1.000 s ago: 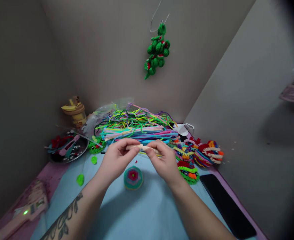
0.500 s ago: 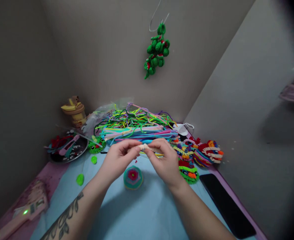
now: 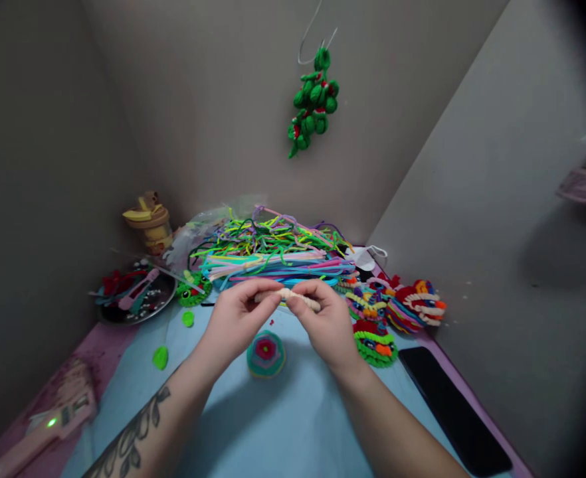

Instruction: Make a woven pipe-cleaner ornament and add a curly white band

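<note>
My left hand [image 3: 236,317] and my right hand [image 3: 325,322] meet above the light blue table [image 3: 283,425], both pinching a cream pipe cleaner [image 3: 297,298] between thumb and fingers. The pipe cleaner runs from my left fingertips across the top of my right fingers. Just below the hands lies a small round coiled piece [image 3: 266,352] in teal, pink and red. Behind the hands is a heap of coloured pipe cleaners [image 3: 273,252].
Several finished coiled pieces [image 3: 397,309] lie at the right, next to a black phone [image 3: 455,408]. A dark dish [image 3: 136,295] with scraps and a yellow stacked toy [image 3: 148,222] stand at the left. Green beaded ornament [image 3: 313,99] hangs on the wall. A pink device [image 3: 48,421] lies at the front left.
The hands have stayed in place, working the cream pipe cleaner; its free end now sticks out to the right over my right fingers.
</note>
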